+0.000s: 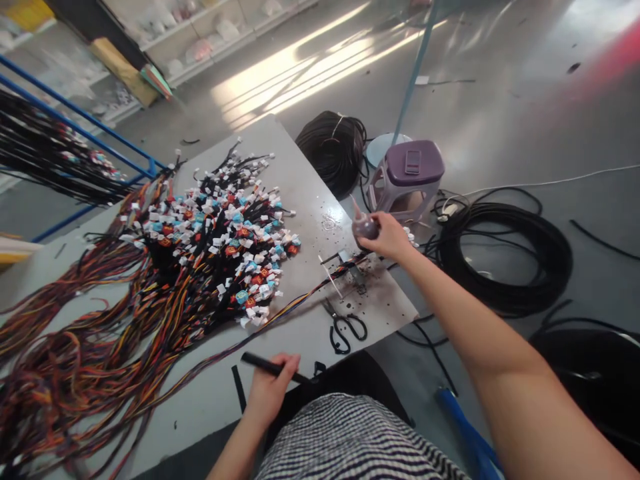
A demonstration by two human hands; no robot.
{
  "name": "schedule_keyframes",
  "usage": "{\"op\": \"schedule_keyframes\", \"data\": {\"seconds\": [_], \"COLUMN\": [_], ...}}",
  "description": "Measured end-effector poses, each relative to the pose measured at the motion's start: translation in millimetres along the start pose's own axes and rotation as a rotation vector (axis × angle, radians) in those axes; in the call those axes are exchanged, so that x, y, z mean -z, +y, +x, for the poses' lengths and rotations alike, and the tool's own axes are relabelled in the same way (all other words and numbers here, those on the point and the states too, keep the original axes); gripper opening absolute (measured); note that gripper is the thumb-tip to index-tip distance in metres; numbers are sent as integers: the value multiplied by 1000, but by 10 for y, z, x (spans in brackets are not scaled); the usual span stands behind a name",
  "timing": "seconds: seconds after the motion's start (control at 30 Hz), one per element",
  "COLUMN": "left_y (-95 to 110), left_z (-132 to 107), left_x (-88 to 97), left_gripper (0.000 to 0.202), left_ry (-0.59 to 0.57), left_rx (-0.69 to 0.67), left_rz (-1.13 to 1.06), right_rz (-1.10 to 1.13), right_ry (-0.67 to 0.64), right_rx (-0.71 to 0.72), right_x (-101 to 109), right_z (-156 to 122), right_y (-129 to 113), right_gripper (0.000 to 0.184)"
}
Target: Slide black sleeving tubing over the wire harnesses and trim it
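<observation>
My right hand (389,235) is closed around a small squeeze bottle (365,229) with a thin pointed nozzle and dark contents, above the table's right edge. Between the fingers of my left hand (273,387) is a black tube (263,363), near the table's front edge. A strand of colored wires (295,303) runs across the table to a small metal holder (354,272) below the bottle. Black-handled scissors (345,328) lie in front of that holder. A second black strip (239,388) rests left of my left hand.
A big heap of wire harnesses with white, blue and orange connectors (240,233) covers the table's left and middle. Beyond the right edge stand a purple-topped stool (415,163) and coils of black tubing (505,257). A blue rack (80,110) holds more harnesses.
</observation>
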State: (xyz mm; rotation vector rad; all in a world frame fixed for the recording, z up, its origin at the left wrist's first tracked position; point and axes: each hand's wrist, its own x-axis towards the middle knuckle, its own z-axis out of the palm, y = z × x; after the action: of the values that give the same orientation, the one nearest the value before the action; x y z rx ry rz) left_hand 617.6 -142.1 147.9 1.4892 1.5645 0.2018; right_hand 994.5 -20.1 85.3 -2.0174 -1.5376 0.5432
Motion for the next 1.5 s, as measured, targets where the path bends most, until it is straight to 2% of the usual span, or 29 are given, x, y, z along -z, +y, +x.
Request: {"op": "schedule_keyframes", "data": {"seconds": [0.07, 0.13, 0.2, 0.27, 0.33, 0.43, 0.53, 0.57, 0.63, 0.7, 0.73, 0.77, 0.83, 0.9, 0.93, 0.97, 1.03, 1.13, 1.23, 1.33, 1.43, 1.5], "left_y": [159, 316, 434, 496, 515, 507, 505, 505, 495, 460, 433, 402, 335, 275, 252, 234, 212, 208, 229, 264, 281, 275], "left_z": [149, 306, 449, 566, 656, 766, 849, 865, 884, 920, 960, 1024, 1224, 1487, 1621, 1746, 1946, 2128, 2252, 2372, 2449, 2459], "left_x": [-167, -340, -487, -591, -660, -775, -1001, -1091, -1241, -1283, -1251, -1187, -1002, -824, -763, -725, -703, -701, -648, -610, -639, -675], "left_gripper": [51, 50, 48, 46, 47, 46, 33, 27, 20, 22, 25, 28, 36, 40, 39, 36, 34, 39, 43, 44, 52, 52], "left_ry": [-31, -108, -201, -250, -232, -179, -131, -129, -196, -330, -361, -331, -134, 51, 56, -8, -247, -559, -727, -851, -919, -937], "left_rx": [12, 9, -13, -26, -15, -5, -17, -19, -36, -98, -145, -188, -246, -263, -261, -256, -221, -142, -85, 17, 115, 141], "left_rz": [-72, -132, -191, -237, -266, -306, -404, -424, -383, -234, -151, -84, 5, 68, 92, 103, 66, -44, -149, -331, -485, -525], "right_rz": [-64, -104, -158, -216, -235, -29, 354, 403, 433, 424, 412, 384, 257, 67, -24, -98, -188, -248, -203, -139, -254, -322], "right_ry": [-61, -152, -245, -306, -269, -210, -414, -419, -371, -310, -306, -313, -330, -356, -374, -401, -473, -578, -663, -713, -786, -810], "right_rx": [17, 21, -1, -38, -53, -1, 99, 100, 56, -48, -110, -172, -260, -261, -231, -188, -83, 68, 184, 297, 380, 415], "right_x": [-260, -553, -766, -818, -716, -482, -426, -448, -493, -469, -421, -353, -198, -82, -54, -46, -71, -135, -221, -397, -595, -653], "right_z": [460, 800, 978, 968, 745, 28, -853, -1096, -1427, -1540, -1526, -1477, -1299, -1060, -933, -806, -572, -291, -87, 38, 66, 42], "right_y": [-159, -257, -307, -343, -404, -580, -760, -783, -727, -506, -337, -141, 285, 658, 798, 899, 996, 962, 813, 563, 296, 212], "right_gripper": [48, 44, 43, 49, 55, 41, 26, 23, 21, 24, 27, 31, 36, 35, 34, 33, 34, 35, 33, 29, 20, 17]}}
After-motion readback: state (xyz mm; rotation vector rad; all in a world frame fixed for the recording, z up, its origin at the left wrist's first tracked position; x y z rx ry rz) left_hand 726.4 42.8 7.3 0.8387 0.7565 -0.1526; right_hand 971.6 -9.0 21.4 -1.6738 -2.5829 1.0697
